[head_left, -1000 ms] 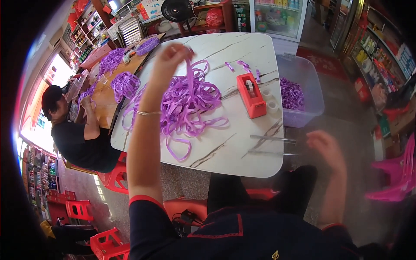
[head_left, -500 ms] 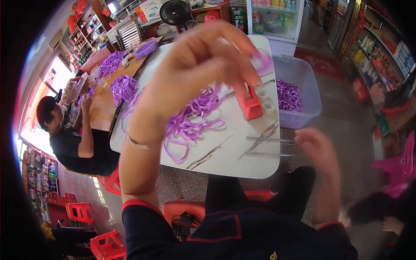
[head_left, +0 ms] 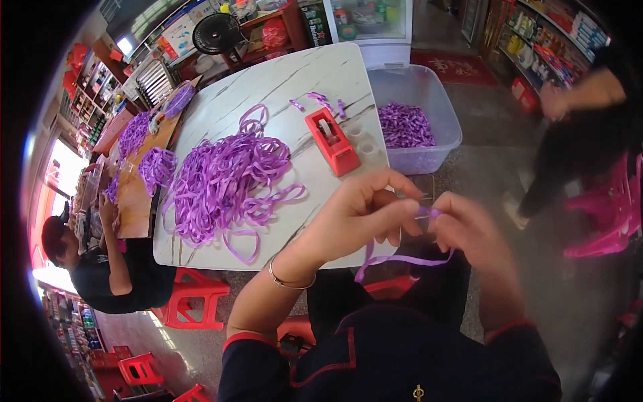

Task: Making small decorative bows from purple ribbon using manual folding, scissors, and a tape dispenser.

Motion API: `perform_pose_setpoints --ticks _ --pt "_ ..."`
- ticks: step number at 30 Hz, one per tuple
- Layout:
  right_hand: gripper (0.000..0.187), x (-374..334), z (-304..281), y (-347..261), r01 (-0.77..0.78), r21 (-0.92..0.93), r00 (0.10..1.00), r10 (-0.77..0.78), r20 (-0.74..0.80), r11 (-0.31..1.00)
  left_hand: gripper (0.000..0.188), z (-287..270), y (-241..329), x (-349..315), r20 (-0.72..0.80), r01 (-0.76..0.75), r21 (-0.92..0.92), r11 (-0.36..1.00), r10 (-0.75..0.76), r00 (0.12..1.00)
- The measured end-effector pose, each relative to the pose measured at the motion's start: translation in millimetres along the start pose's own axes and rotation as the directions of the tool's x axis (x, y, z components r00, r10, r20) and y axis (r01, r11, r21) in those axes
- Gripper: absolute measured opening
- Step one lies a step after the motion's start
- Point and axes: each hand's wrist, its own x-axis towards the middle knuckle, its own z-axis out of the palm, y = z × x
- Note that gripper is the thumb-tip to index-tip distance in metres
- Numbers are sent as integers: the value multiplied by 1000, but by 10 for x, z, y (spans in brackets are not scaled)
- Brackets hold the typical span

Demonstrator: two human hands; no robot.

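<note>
Over the table's near right corner, my left hand [head_left: 362, 218] and my right hand [head_left: 472, 231] are close together, fingertips closed on a purple ribbon [head_left: 412, 260]. A loop of it hangs below them. Left of my hands, a big tangled heap of purple ribbon loops [head_left: 228, 181] lies on the white marbled table [head_left: 295, 74]. Just beyond my left hand stands a red tape dispenser [head_left: 340, 157], with clear tape rings [head_left: 367, 149] beside it. Short purple ribbon pieces [head_left: 320, 100] lie behind the dispenser. My hands mostly cover the table corner.
At the table's right stands a clear plastic bin [head_left: 439, 161] holding many short purple pieces. A seated person [head_left: 114, 268] works at a wooden table [head_left: 137, 218] on the left. Another person [head_left: 576, 127] stands at the right, near pink chairs [head_left: 603, 221]. Red stools [head_left: 194, 295] stand lower left.
My left hand has come down from above the table to meet my right hand, and the ribbon is now between both. The view has shifted. A person has come in at the right.
</note>
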Motion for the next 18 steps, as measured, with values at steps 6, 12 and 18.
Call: perform_pose_setpoints --ticks 6,12,18 --pt "15 -116 -146 53 113 -52 986 -119 -120 992 49 48 -141 81 76 163 -103 981 -156 985" --pt "17 -213 -333 -13 92 -96 991 -101 -89 991 41 180 -135 184 171 111 -41 993 -102 980" --pt "12 -202 -379 8 50 -183 992 -69 -101 982 16 283 -154 313 217 209 -56 976 -192 957"
